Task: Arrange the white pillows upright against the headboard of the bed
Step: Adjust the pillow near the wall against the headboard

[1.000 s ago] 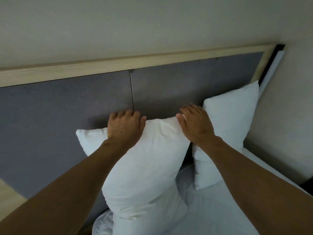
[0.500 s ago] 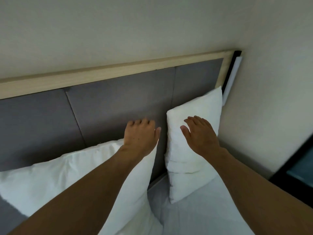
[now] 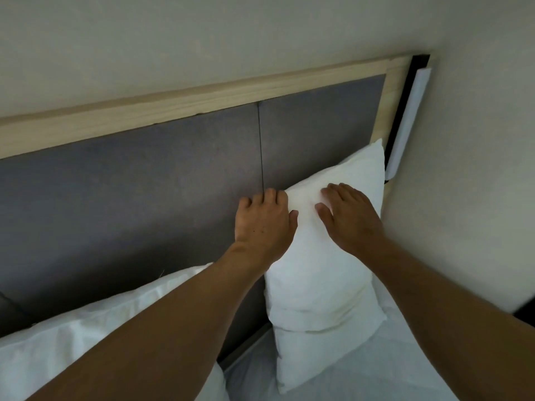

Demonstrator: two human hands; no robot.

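Nearest the camera, two bare forearms reach forward over the white sheet [image 3: 362,377] of the bed. Under the left forearm lies the left pillow [image 3: 86,337]; it leans against the headboard [image 3: 144,198], but its left part is cut off by the picture's edge, so how straight it stands cannot be judged.

Further on, the right pillow [image 3: 324,285] stands on end against the headboard near the corner by the side wall [image 3: 463,169], its lower part creased above the sheet. The left hand [image 3: 265,224] hooks over the pillow's upper left corner, fingers curled behind the edge and thumb in front, a grip closed on the fabric. The right hand [image 3: 350,218] lies flat and open on the pillow's face, pressing rather than clasping.

By my reading the task is nearly finished: both pillows are up against the headboard, and what remains is squaring and plumping the right one, which tilts a little.

Beyond the headboard's pale wooden frame [image 3: 202,102], a white strip [image 3: 408,123] in the corner is hard to identify. Any further pillows are out of view.
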